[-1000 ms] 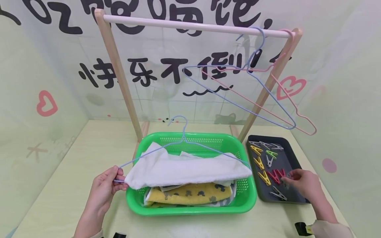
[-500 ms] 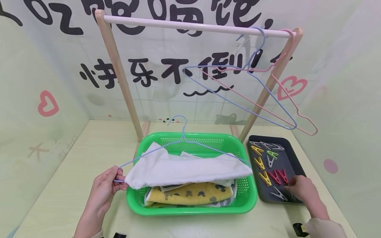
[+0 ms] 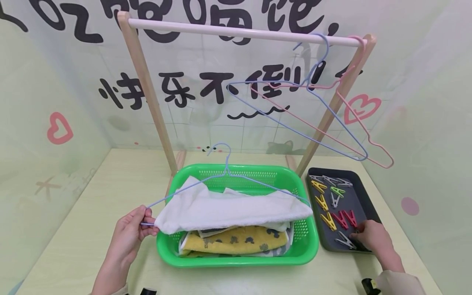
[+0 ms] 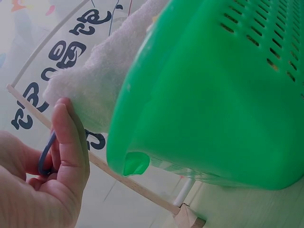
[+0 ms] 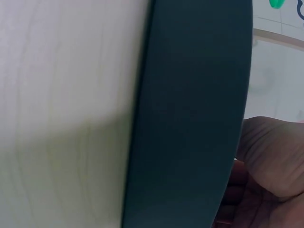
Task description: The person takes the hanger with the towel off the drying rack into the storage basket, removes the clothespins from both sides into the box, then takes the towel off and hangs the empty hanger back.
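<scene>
My left hand grips one end of a light blue wire clothes hanger at the left of the green basket. A white towel is draped over the hanger's lower bar, above the basket. In the left wrist view, the thumb and fingers curl round the hanger's bent end beside the white towel. My right hand reaches down into the front right of a dark tray, near a grey clothespin and two red clothespins. Its fingertips are mostly hidden, and I cannot tell whether they pinch a clothespin.
The green basket holds a yellow patterned towel and other folded cloth. Behind it stands a wooden rack with a white rail, where a blue hanger and a pink hanger hang. More yellow clothespins lie in the tray.
My right hand has moved slightly left and down into the tray, over its front right part. The left hand, hanger and white towel have stayed in place.
</scene>
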Available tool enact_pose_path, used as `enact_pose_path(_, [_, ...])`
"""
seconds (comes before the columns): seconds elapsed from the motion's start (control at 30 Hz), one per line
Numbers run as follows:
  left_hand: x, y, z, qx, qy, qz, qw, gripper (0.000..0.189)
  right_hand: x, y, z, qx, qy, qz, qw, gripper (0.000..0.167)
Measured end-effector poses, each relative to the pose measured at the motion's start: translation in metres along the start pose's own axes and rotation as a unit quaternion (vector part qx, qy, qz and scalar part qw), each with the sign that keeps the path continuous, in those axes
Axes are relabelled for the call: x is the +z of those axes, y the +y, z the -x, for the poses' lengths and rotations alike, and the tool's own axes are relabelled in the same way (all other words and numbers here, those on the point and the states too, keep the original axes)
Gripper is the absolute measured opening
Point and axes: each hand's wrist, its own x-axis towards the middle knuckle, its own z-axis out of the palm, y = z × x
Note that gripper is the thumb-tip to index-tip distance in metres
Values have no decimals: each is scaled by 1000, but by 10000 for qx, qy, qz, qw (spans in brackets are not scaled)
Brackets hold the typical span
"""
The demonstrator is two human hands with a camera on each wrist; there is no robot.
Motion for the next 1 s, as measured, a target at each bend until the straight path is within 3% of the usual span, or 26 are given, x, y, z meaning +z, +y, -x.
enact_pose_path(0.57, [-1, -1, 0, 37, -32, 36, 10000, 33, 0, 0, 3, 109, 9, -37, 9999, 30])
enact_pose_path(0.7, [0, 0, 0, 18, -30, 11, 10000, 32, -6, -10, 9, -140, 519, -226, 9983, 30])
enact_pose_path(0.77, [0, 0, 0, -4, -34, -1, 10000, 32, -8, -22, 12, -409, 980, -432, 9934, 25])
enact_pose_path(0.87, [2, 1, 0, -28, -34, 3, 10000, 32, -12, -49, 19, -1041, 1708, -867, 9759, 16])
enact_pose_path(1.0, [3, 1, 0, -32, -71, 93, 9999, 32, -13, -86, 30, -1855, 2068, -1438, 9498, 8])
